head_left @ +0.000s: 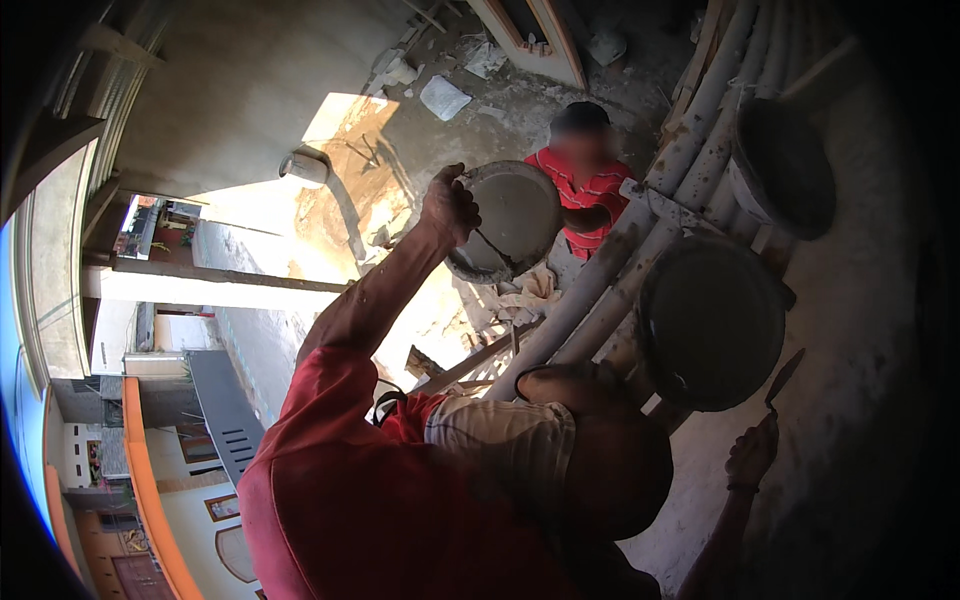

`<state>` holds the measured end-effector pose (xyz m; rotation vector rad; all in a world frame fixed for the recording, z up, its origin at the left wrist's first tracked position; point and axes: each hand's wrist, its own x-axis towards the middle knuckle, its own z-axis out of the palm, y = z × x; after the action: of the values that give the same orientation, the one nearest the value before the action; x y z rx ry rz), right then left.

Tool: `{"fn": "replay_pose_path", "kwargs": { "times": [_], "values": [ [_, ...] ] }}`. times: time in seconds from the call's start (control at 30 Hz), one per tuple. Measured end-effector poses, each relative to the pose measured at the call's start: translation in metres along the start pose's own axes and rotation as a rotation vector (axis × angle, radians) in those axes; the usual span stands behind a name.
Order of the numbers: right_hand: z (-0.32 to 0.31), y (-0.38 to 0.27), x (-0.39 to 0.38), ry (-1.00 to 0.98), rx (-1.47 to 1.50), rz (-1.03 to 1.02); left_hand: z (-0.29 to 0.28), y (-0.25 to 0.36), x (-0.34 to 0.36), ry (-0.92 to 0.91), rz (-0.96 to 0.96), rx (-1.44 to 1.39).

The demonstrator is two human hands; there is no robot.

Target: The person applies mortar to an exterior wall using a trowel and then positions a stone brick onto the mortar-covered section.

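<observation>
My left hand (pixel 450 206), at the end of a red sleeve, is closed on the rim of a round basin (pixel 512 205) that holds smooth grey wet mortar. A thin dark rod runs from near these fingers across the basin; its kind is unclear. Below, a person in a red striped shirt (pixel 583 185) reaches an arm to the basin's other side. My right hand (pixel 752 455) grips a pointing trowel (pixel 785 380), its narrow blade aimed away from me. Just beyond it sits a second round basin (pixel 712 325), dark and filled with grey mortar.
Long pale poles (pixel 610 290) run diagonally past my bent knee (pixel 625 470). Another basin (pixel 785 170) rests beside them at the far right. Far below, a bucket (pixel 304 168) lies on sunlit ground near scattered debris. A beam (pixel 230 278) crosses at left, with houses beyond.
</observation>
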<state>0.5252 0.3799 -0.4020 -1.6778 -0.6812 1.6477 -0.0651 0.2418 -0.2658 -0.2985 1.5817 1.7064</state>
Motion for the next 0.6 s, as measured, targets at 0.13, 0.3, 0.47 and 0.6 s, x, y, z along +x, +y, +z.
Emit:
{"fn": "replay_pose_path", "kwargs": {
  "times": [0.13,0.3,0.47,0.6],
  "values": [
    [0.016,-0.003,-0.004,-0.089,0.135,0.196,0.002,0.026,-0.061,0.054,-0.042,0.133],
    [0.03,-0.015,-0.065,0.078,0.067,0.212,-0.005,0.037,-0.095,0.085,-0.155,0.288],
    [0.022,-0.03,-0.166,0.136,-0.081,0.307,-0.009,0.061,-0.172,-0.082,0.058,0.502],
    [0.018,-0.043,-0.239,0.055,-0.168,0.39,0.006,0.101,-0.24,-0.107,-0.026,0.745]
  ]
}}
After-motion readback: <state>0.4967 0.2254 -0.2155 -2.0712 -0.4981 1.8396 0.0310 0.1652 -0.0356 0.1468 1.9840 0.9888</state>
